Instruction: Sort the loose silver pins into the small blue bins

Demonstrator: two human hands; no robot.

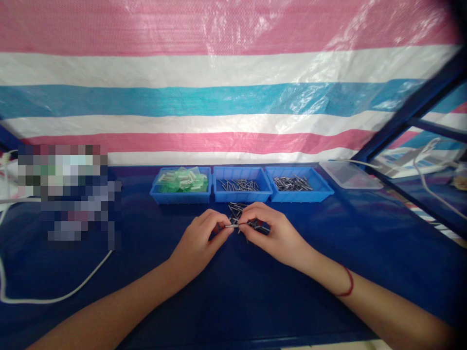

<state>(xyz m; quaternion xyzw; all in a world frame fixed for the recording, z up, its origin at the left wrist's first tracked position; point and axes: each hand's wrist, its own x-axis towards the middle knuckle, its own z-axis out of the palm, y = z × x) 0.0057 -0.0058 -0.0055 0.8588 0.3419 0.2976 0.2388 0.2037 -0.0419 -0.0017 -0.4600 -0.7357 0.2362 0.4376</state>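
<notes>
"While the slim metal piece [231, 226] is held level above the table [226, 301], what grips it?"

"The left hand [200, 234] has thumb and fingers pinched tight on one end; the right hand [279, 233] closes its fingers on the other."

"And around it?"

"A loose pile of dark pins [235, 208] lies just beyond, partly hidden by the right hand. Farther back, the left bin [180, 198] holds green packets [182, 180]; the middle bin [241, 197] and right bin [302, 196] hold metal pins."
</notes>
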